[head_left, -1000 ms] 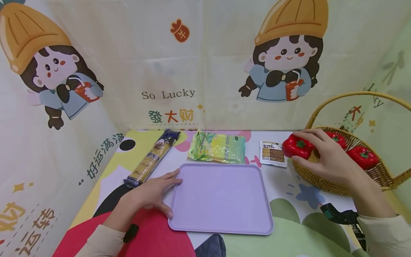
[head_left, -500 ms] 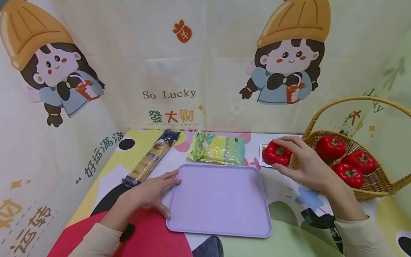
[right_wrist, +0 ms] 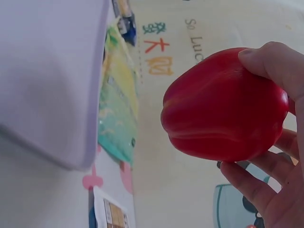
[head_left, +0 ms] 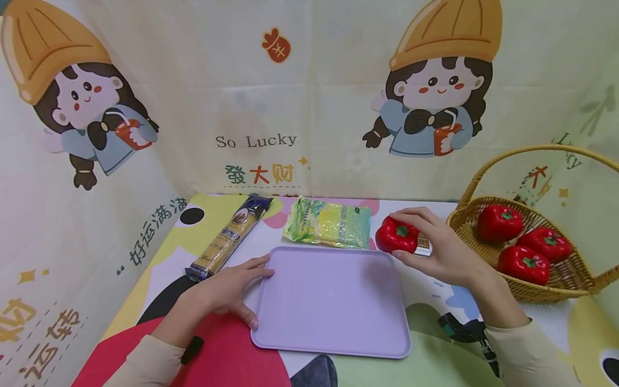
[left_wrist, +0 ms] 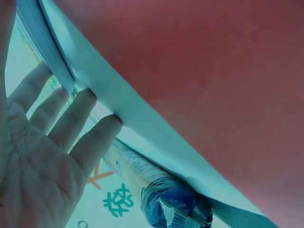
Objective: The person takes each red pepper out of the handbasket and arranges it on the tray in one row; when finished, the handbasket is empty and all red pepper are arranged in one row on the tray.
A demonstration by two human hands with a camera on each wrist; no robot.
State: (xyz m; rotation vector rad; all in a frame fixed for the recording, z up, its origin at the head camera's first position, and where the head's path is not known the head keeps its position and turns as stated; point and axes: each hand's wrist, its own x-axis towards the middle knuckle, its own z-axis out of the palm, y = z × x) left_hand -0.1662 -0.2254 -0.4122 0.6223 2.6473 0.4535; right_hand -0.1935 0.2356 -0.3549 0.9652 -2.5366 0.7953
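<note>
My right hand (head_left: 437, 247) grips a red bell pepper (head_left: 396, 235) between thumb and fingers, held in the air by the far right corner of a lilac tray (head_left: 331, 301). In the right wrist view the pepper (right_wrist: 223, 109) hangs beside the tray's edge, apart from it. At the tray's left side rests my left hand (head_left: 227, 293), its fingers extended and touching the rim. The left wrist view shows that hand (left_wrist: 52, 137) with its fingers spread. To the right, a wicker basket (head_left: 556, 294) contains three more red peppers (head_left: 524, 264).
Behind the tray lies a green-yellow plastic packet (head_left: 329, 223). A long blue-ended pasta pack (head_left: 229, 236) lies slanted at the left. A small white-and-brown sachet (head_left: 423, 244) is mostly hidden behind the right hand. The basket's tall handle (head_left: 546, 148) arches up at the right.
My right hand has carried the red pepper left, out of the basket, past the sachet to the tray's far right corner. The left hand has stayed at the tray's edge.
</note>
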